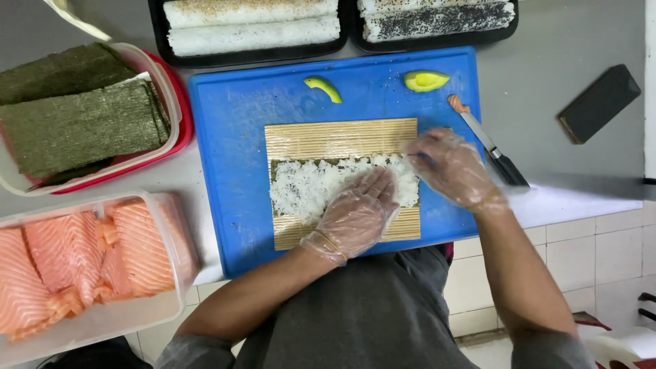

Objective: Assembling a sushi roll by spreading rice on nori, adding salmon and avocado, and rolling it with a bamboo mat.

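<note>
A bamboo rolling mat lies on a blue cutting board. A sheet covered with white rice and dark seeds rests on the mat. My left hand, in a clear plastic glove, presses flat on the rice near its right half. My right hand, also gloved, is at the rice sheet's right edge, fingers curled and blurred; whether it pinches something I cannot tell.
A knife with a salmon scrap lies at the board's right edge. Two avocado pieces sit at the board's back. Trays of finished rolls stand behind. Nori tub and salmon tub stand left. A dark block lies right.
</note>
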